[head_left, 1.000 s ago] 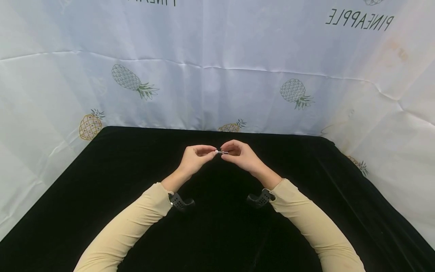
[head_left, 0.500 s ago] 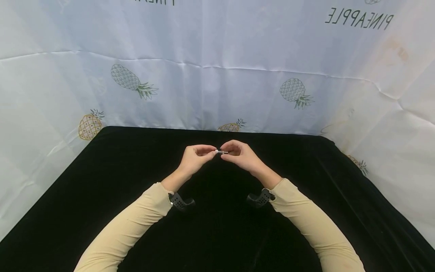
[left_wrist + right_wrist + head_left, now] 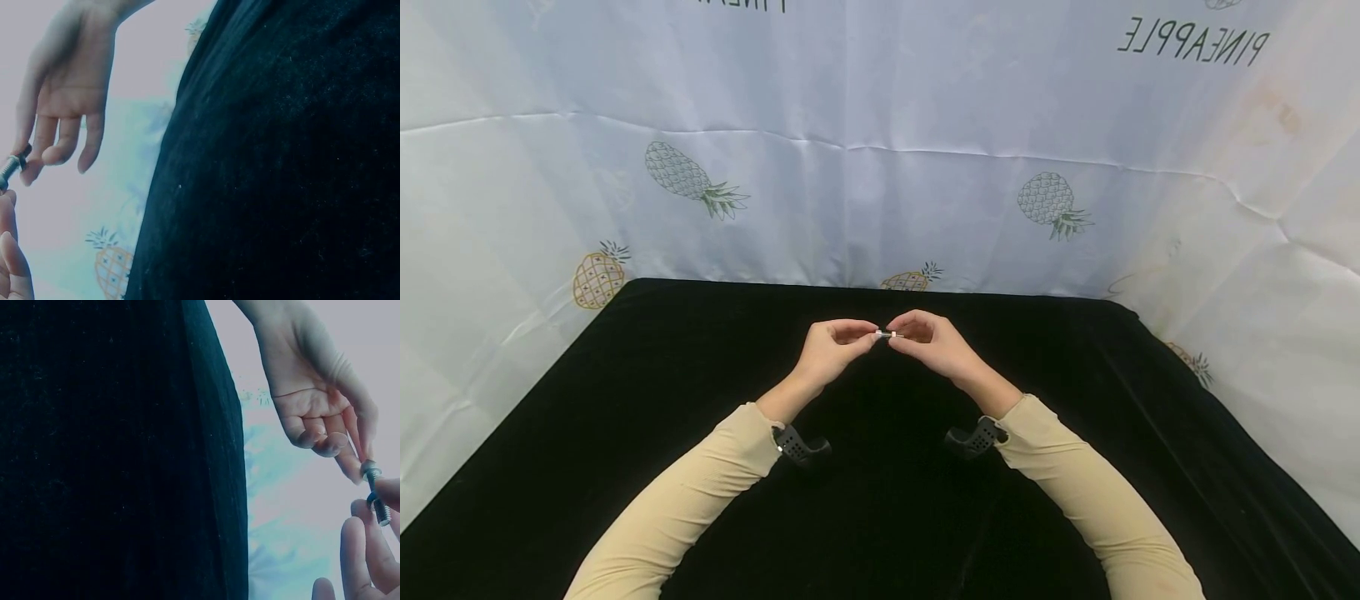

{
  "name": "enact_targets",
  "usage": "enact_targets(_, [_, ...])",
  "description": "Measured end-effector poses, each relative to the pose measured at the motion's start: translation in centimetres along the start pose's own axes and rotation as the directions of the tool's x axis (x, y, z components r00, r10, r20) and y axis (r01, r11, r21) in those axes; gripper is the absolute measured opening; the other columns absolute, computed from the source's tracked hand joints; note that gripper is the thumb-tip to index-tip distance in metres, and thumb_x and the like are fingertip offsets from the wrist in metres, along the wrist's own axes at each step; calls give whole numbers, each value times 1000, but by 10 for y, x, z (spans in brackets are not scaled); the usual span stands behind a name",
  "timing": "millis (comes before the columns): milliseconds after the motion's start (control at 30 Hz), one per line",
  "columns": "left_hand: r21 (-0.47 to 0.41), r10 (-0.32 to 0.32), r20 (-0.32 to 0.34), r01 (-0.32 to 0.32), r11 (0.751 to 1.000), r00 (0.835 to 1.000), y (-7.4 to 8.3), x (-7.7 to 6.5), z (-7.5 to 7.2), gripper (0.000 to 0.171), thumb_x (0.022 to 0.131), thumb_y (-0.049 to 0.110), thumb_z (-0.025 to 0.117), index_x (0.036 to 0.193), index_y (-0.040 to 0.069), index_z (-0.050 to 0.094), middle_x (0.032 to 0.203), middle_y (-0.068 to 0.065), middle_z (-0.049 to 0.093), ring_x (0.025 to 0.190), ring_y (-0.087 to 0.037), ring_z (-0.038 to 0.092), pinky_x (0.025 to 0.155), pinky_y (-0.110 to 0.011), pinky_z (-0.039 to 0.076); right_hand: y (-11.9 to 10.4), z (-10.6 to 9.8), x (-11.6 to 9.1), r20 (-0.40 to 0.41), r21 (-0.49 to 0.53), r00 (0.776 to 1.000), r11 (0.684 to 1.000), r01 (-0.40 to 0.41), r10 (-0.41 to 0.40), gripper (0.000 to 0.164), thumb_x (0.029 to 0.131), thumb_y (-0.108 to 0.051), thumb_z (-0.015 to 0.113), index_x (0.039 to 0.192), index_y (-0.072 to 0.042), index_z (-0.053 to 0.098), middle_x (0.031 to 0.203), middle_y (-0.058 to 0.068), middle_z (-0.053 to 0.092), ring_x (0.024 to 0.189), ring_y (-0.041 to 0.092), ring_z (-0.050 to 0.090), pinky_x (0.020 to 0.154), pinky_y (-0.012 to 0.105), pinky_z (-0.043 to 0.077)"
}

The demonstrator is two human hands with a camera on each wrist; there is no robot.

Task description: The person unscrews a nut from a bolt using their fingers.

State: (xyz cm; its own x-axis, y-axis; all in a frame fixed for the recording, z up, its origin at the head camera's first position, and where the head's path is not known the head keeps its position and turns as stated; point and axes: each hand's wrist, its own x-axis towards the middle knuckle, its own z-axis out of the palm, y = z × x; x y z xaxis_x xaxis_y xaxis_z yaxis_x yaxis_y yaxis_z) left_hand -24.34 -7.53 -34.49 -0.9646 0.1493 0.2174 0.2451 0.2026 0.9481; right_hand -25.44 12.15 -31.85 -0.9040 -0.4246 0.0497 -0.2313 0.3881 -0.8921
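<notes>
A small metal bolt [image 3: 885,334] lies level between the two hands in the head view. My left hand [image 3: 829,354] pinches its head end between thumb and fingertips. On the threaded shank sits a nut [image 3: 372,499], with the thumb and index fingertip of my right hand [image 3: 937,344] on either side of it. The right wrist view shows the bolt's threaded tip sticking out past the nut. In the left wrist view, the right hand [image 3: 72,94] comes down from the top, its other fingers loosely bent, and the left fingers [image 3: 14,253] show at the lower left.
A black cloth [image 3: 880,500] covers the table under both arms. Behind it hangs a pale curtain [image 3: 850,208] printed with pineapples. Each wrist wears a black strap, the left strap [image 3: 801,446] and the right strap [image 3: 973,437].
The right fingertips have shifted slightly around the nut, and the nut's bright face shows differently. The left hand and the bolt have stayed in place.
</notes>
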Motion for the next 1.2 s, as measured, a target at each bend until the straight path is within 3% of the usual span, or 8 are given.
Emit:
enact_targets(100, [2, -3, 0, 3, 1000, 1000, 0, 0, 0, 23, 86, 16, 66, 105, 4, 69, 107, -15, 70, 90, -16, 66, 82, -29, 55, 0, 0, -1, 2, 0, 1000, 1000, 22, -22, 33, 90, -20, 61, 119, -6, 55, 118, 15, 59, 105, 26, 59, 94, 42, 50])
enact_targets(333, [-3, -2, -3, 2, 1000, 1000, 1, -1, 0, 23, 86, 16, 66, 105, 4, 69, 108, -15, 69, 91, -17, 66, 80, -29, 55, 1, 1, 1, 12, 5, 998, 998, -59, 59, 33, 96, -29, 52, 119, -7, 58, 112, 17, 65, 105, 35, 60, 100, 52, 42])
enact_targets(567, [-10, -7, -8, 7, 1000, 1000, 0, 0, 0, 23, 86, 15, 66, 105, 3, 69, 107, -16, 69, 87, -14, 66, 80, -28, 55, 2, 0, 1, -21, -8, 1000, 1000, 22, -22, 33, 90, -21, 61, 119, -5, 56, 117, 15, 60, 105, 28, 60, 94, 42, 49])
enact_targets(800, [-14, -7, -3, 7, 1000, 1000, 0, 0, 1, 23, 86, 15, 65, 105, 2, 69, 107, -16, 69, 87, -14, 66, 80, -28, 55, 0, 1, 1, 6, -7, 998, 998, -61, 61, 34, 95, -30, 53, 119, -6, 58, 114, 16, 65, 104, 30, 61, 100, 51, 43])
enact_targets(1067, [-21, -17, -1, 17, 1000, 1000, 1, 0, 0, 24, 87, 15, 65, 106, 2, 68, 108, -16, 69, 91, -16, 66, 82, -28, 55, 2, 1, 0, -33, -9, 997, 997, 76, -76, 31, 89, -16, 62, 117, -4, 57, 115, 15, 60, 101, 26, 61, 88, 36, 52])
enact_targets(1200, [-14, -15, 3, 15, 1000, 1000, 1, 0, 0, 24, 87, 16, 65, 106, 2, 68, 109, -16, 69, 91, -16, 66, 82, -29, 55, 0, 0, 0, -16, -2, 999, 1000, 29, -29, 35, 92, -21, 58, 122, -4, 54, 118, 17, 61, 105, 29, 60, 95, 43, 49])
